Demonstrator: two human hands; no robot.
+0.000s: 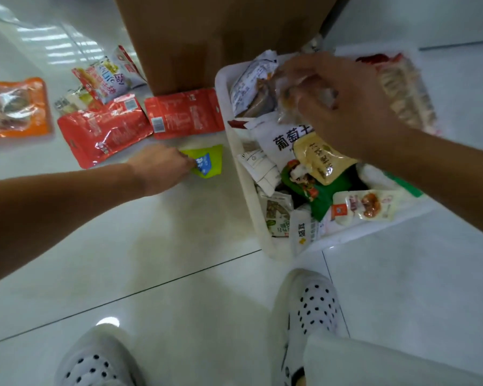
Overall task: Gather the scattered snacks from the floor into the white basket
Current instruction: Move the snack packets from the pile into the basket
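Glossy white tile floor [179, 274], cardboard box [207, 37] at top centre. Crouching over it, white dotted shoes [313, 307] at bottom of frame. Reaching left hand [162, 169] to green packet [209, 165] lying centre frame, just beside the wall of the white basket [236, 168]. Fingertips touching its left edge; cannot tell whether pinching yet. Holding clear-wrapped snack [290, 98] in right hand [346, 107], fingers curled round it, hovering over upper part of basket already piled with packets. Lying upper left, not yet gathered: red pouches [103, 132], orange pack [14, 107], small heap of printed packets [109, 76]. For doing this well:
- Releasing the snack low over the pile, avoiding a slide-off.
- Working a thumb under the flat green packet's edge, slick film on slick tile likely skidding.
- Lifting clear over the rim, not dragging against it.
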